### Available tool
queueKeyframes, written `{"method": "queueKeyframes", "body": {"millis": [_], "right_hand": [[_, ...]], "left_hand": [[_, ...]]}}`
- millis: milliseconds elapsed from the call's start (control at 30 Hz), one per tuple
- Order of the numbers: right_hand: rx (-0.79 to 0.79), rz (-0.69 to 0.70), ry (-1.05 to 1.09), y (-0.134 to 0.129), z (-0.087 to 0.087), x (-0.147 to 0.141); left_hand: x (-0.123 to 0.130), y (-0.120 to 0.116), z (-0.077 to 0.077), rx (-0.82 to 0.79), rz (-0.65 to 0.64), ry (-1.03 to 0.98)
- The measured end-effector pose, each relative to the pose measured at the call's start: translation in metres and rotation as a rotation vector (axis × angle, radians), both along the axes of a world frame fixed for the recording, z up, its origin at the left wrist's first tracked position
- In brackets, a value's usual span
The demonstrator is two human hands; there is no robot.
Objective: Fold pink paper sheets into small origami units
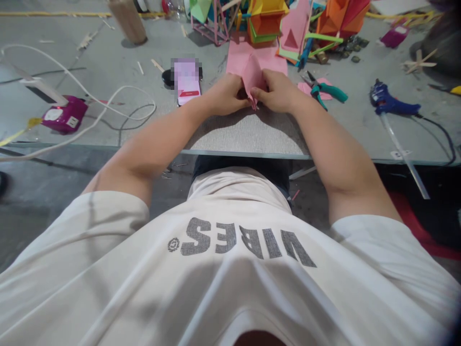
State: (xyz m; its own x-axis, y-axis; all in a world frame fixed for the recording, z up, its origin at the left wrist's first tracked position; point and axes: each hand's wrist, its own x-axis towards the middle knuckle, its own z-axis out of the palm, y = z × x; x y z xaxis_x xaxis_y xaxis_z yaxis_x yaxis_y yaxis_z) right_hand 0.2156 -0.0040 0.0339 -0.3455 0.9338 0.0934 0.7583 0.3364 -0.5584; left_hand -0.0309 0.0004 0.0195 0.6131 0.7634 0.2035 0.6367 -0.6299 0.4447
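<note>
Between my two hands stands a folded piece of pink paper [252,72], its pointed top upward and its lower tip toward me. My left hand [232,93] pinches its left side, fingers curled behind it. On the other side my right hand [277,91] grips the paper with the thumb pressed on the near fold. A flat pink sheet [236,55] lies on the table just beyond both hands. Right of my right hand rest green-handled pliers [326,90] over pink paper scraps [306,88].
Colourful folded-paper pieces [268,19] crowd the back. A phone [188,81] lies left of my hands; farther left are a purple power adapter [65,114] and a looping white cable [126,89]. A blue glue gun [394,100] lies right, its glue stick past the table edge [248,154].
</note>
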Motion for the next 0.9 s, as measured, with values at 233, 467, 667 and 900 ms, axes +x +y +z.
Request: {"method": "queueKeyframes", "body": {"millis": [233,467,667,900], "right_hand": [[0.037,0.050,0.044,0.001,-0.002,0.002],[-0.017,0.029,0.070,0.002,-0.003,0.001],[0.001,-0.025,0.011,-0.001,-0.001,-0.002],[-0.045,-0.034,-0.026,-0.004,0.002,-0.001]], "left_hand": [[0.001,-0.002,0.001,-0.001,0.016,0.015],[0.005,-0.008,0.006,0.016,0.037,0.026],[0.007,-0.013,0.012,0.013,0.069,0.066],[0.005,-0.012,0.011,-0.010,0.025,0.015]]}}
